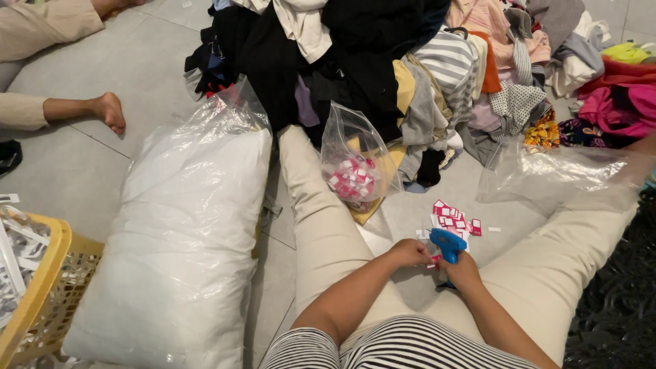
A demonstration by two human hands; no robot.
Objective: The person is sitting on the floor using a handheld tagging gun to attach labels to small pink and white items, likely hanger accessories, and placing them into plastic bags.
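Note:
I sit on a tiled floor with my legs in cream trousers spread apart. My right hand (462, 271) grips a blue tagging gun (447, 244) between my legs. My left hand (408, 253) is closed beside the gun, pinching a small pink and white tag (433, 259) at its tip. A loose heap of pink and white tags (454, 219) lies on the floor just beyond the gun. A clear plastic bag with more such tags (353, 179) rests against my left leg.
A big pile of mixed clothes (424, 61) fills the floor ahead. A large clear bag stuffed with white fabric (184, 225) lies to my left, a yellow basket (41, 287) beyond it. An empty clear bag (560, 178) is at right. Another person's foot (108, 111) rests at far left.

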